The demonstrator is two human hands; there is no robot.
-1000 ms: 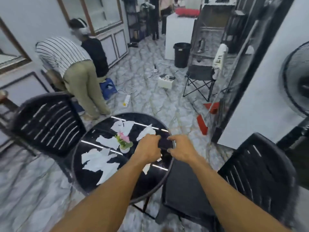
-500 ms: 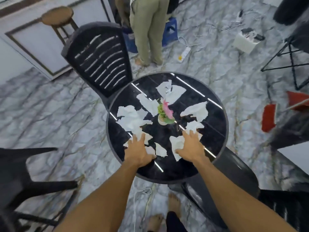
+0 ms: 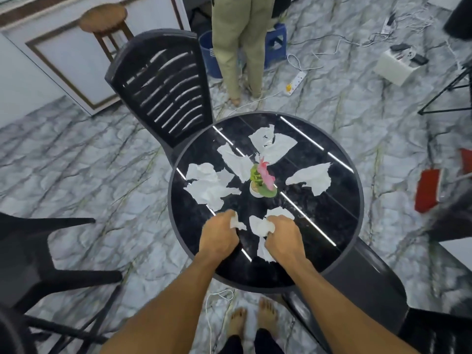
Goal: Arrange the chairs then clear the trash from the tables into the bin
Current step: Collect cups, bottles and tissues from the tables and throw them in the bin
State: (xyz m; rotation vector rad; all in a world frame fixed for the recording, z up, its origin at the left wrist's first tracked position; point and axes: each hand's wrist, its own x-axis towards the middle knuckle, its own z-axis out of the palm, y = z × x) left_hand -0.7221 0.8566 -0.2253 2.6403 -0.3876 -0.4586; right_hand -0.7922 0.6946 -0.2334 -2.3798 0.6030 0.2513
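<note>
A round black table (image 3: 339, 226) carries several torn white paper scraps. Large scraps lie at the left (image 3: 208, 186), at the back (image 3: 273, 143) and at the right (image 3: 310, 178). My left hand (image 3: 219, 235) grips a small white scrap at the near side of the table. My right hand (image 3: 282, 235) grips a bunch of white paper (image 3: 261, 226) beside it, with a strip hanging under the fist. A small potted plant with a pink flower (image 3: 263, 181) stands at the table's middle.
A black slatted chair (image 3: 163, 85) stands at the table's far left, another black chair (image 3: 367, 282) at the near right, a third (image 3: 38, 254) at the left. A person's legs (image 3: 237, 47), a wooden stool (image 3: 103, 17), cables and a power strip (image 3: 296, 81) lie beyond.
My view has tilted down and closer to the table. Both hands went from lying flat on scraps to curling round them, bunching the paper at the near side.
</note>
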